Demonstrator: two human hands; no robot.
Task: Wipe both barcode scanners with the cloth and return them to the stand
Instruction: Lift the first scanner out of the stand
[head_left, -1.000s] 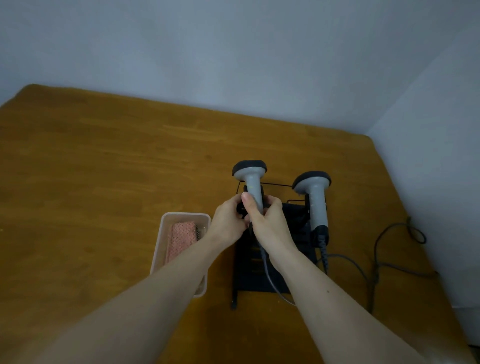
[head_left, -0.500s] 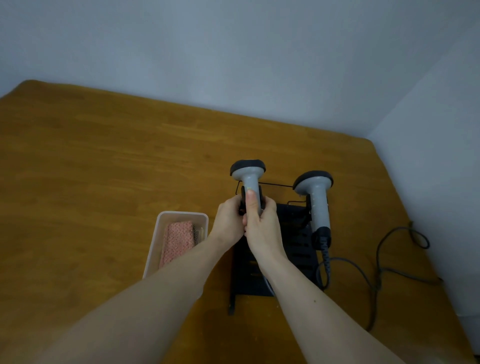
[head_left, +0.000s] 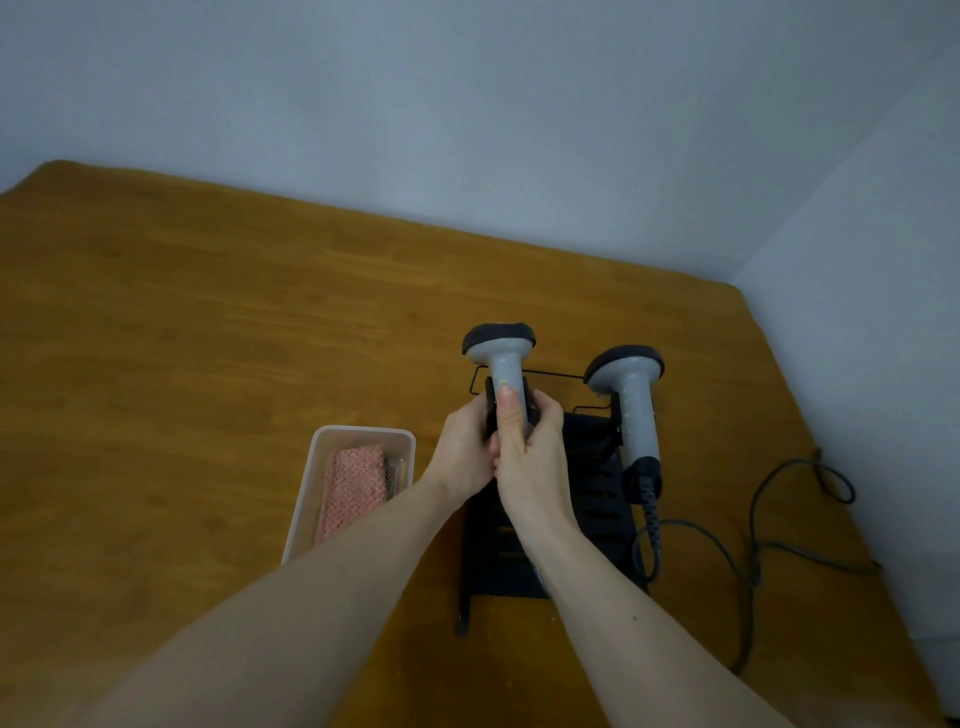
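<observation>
Near table's (head_left: 208, 338) right edge, both hands gripping left scanner (head_left: 503, 371)

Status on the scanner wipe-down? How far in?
Nothing looks wiped yet: the pink cloth lies folded in its tray. In hand: both hands, right hand and left hand, grip the left scanner at the stand. The right scanner sits in the stand. Left: wiping both, then returning them.
</observation>
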